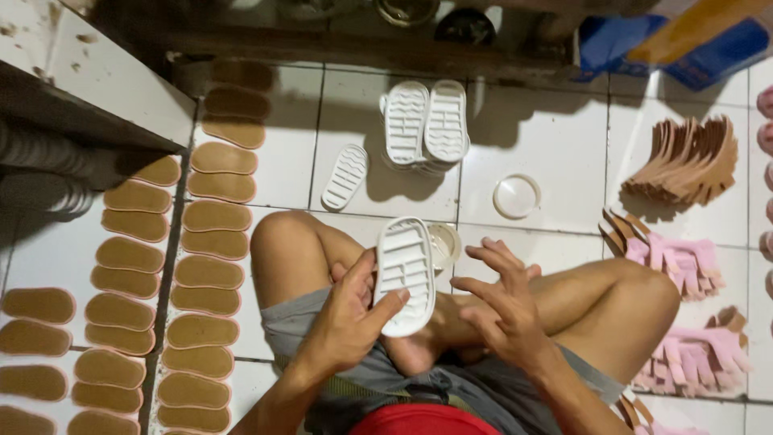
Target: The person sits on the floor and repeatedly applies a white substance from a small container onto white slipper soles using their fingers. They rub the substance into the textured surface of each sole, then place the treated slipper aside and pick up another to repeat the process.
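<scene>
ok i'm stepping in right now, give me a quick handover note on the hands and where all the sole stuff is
Left hand: holds a white sole, tread side up, over the lap.
Right hand: open, fingers spread, holding nothing, just right of the sole.
Small open container on the floor behind the held sole; its round white lid lies apart on the tiles.
Stack of white soles straight ahead, one loose white sole beside it.
Brown insoles lie in rows on the left.
Pink strap pieces and a tan fan of pieces on the right.
Done or left: cannot tell from this view what has been applied to the held sole.
</scene>
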`<state>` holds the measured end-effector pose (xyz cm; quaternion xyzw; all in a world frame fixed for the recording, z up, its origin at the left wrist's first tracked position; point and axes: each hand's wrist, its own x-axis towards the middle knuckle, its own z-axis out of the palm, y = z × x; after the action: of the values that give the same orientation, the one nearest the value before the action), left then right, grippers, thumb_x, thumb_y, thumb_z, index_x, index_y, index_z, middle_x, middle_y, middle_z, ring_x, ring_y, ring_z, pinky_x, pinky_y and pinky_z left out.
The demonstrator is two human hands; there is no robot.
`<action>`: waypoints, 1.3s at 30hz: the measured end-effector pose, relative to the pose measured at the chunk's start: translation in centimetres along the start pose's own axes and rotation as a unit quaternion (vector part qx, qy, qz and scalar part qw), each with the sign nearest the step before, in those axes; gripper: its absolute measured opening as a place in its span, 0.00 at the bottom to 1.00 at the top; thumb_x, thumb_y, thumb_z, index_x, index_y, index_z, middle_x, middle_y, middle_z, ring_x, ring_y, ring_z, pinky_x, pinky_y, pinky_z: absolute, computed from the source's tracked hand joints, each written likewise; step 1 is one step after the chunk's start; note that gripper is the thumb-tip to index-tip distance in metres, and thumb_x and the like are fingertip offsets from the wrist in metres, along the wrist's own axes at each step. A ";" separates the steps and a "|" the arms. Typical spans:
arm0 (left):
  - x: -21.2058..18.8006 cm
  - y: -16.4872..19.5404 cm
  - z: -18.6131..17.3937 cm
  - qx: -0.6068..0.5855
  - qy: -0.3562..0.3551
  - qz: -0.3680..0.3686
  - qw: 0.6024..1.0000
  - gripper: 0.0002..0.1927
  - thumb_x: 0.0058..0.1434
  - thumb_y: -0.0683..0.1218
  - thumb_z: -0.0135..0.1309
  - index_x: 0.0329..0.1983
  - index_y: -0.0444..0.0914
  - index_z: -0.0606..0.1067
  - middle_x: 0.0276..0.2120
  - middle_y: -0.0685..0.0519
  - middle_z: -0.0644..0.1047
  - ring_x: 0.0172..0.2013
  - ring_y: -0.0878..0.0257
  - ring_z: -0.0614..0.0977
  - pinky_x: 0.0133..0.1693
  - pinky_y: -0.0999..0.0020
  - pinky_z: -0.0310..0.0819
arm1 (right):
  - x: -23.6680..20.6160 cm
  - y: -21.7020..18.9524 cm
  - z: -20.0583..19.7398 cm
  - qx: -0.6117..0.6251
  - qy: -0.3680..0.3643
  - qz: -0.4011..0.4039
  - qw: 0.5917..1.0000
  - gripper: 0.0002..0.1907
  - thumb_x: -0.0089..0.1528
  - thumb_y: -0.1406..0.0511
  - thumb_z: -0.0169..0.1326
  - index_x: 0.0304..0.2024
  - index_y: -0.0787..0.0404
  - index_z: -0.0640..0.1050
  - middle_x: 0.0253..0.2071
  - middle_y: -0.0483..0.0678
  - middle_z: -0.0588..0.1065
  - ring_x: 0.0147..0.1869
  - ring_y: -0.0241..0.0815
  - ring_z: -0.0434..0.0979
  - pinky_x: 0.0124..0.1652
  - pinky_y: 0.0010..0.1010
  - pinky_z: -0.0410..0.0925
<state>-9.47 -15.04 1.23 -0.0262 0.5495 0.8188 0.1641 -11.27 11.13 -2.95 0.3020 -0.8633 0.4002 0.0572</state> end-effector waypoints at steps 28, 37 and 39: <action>-1.1 4.2 7.6 0.082 0.110 0.106 0.985 0.18 0.67 0.39 0.54 0.59 0.30 0.69 0.40 0.52 0.82 0.39 0.70 0.83 0.40 0.75 0.78 | 0.1 -5.9 0.7 -0.067 0.177 -0.054 0.980 0.32 0.69 0.42 0.40 0.59 0.60 0.72 0.62 0.62 0.68 0.72 0.61 0.61 0.71 0.56 0.48; -0.1 4.3 3.0 0.351 0.131 0.172 0.911 0.24 0.60 0.37 0.59 0.62 0.35 0.73 0.40 0.49 0.82 0.38 0.64 0.83 0.41 0.67 0.76 | -2.5 -1.6 4.4 0.410 -0.058 0.138 0.900 0.30 0.71 0.50 0.52 0.61 0.70 0.73 0.61 0.60 0.72 0.70 0.53 0.70 0.70 0.42 0.61; 0.0 4.1 0.7 0.150 0.159 0.150 0.964 0.23 0.63 0.36 0.59 0.61 0.34 0.71 0.43 0.48 0.80 0.43 0.63 0.82 0.42 0.67 0.79 | -0.5 2.5 4.5 0.244 -0.074 0.155 0.954 0.30 0.68 0.46 0.54 0.59 0.63 0.75 0.59 0.57 0.75 0.68 0.54 0.74 0.68 0.40 0.65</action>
<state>-10.61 -15.80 5.10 -0.0479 0.6830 0.7273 -0.0483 -11.62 9.35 -7.77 0.1983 -0.7771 0.5795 -0.1448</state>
